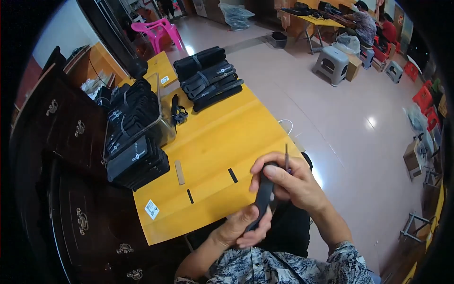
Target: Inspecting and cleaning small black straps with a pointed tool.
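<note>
A folded black fabric piece [265,195], long and narrow, is held upright-slanted in front of my body, off the table's near right edge. My left hand [243,227] grips its lower end, fingers wrapped round it. Higher up, my right hand [295,182] closes on its top with the thumb pressed over it. A thin pointed metal tool [286,156] sticks up from between the right fingers; its lower part is hidden, so its kind does not show. Two short black strips [232,175] and a tan strip [179,172] lie on the yellow table [227,135].
Stacked black fabric cases [135,163] stand at the table's left, beside a clear plastic bin [163,123] full of them. Bundled black cases [210,78] lie at the far end. A dark wooden cabinet [71,189] borders the left. Beyond are a grey stool [331,64] and people at another table.
</note>
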### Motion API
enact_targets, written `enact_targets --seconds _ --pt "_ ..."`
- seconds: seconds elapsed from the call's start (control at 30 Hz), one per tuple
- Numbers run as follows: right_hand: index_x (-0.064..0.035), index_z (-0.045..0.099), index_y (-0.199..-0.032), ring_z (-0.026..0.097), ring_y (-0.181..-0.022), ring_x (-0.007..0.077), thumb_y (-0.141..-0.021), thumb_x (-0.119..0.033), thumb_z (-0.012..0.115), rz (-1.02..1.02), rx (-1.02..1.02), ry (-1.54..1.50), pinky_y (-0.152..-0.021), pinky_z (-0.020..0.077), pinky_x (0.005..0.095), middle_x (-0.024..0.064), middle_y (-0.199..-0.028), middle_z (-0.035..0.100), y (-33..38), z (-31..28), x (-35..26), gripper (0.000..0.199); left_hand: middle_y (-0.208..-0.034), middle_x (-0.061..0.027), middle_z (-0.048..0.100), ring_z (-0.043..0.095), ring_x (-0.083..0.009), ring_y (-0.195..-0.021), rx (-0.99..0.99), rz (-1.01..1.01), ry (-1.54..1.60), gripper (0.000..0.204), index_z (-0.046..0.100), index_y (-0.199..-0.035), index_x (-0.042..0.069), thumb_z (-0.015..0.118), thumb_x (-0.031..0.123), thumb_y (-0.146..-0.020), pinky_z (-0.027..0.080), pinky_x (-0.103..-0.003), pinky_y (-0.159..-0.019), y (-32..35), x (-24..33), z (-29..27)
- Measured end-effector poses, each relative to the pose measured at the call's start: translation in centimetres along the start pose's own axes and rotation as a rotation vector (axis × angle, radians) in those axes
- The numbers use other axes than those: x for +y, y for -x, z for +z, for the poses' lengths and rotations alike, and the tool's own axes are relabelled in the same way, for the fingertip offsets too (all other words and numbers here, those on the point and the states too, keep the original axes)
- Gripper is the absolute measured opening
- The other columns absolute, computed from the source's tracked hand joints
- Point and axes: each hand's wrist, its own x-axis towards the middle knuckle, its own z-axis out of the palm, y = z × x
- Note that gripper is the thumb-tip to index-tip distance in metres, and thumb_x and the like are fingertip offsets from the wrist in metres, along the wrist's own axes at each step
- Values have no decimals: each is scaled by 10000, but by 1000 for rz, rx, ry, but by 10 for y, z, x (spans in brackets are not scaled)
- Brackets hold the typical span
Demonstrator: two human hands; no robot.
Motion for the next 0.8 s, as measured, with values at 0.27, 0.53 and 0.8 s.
enact_targets --seconds 0.27,0.53,0.8 --pt "-35 558 -1113 346 -475 -11 -954 -185 492 -253 525 454 -429 269 136 66 -882 664 -18 0 19 228 -676 -197 570 598 -380 -656 1008 467 -2127 301 528 -940 24 654 279 -844 469 -399 -565 -1 41 22" --pt "-30 582 -1152 652 -831 138 -670 -115 797 -175 252 493 -753 501 223 96 -929 671 -36 -16 3 534 -569 -11 455 386 -53 -390 623 197 -798 409 509 -904 15 454 417 -953 317 -170 -374 23 60 25" --pt "-35 656 -1013 575 -716 81 -715 -163 786 -234 37 505 -657 424 189 15 -853 645 -57 -12 2 348 -665 -70 505 476 -94 -488 304 121 -511 492 508 -938 -27 442 460 -943 400 -199 -460 26 72 5"
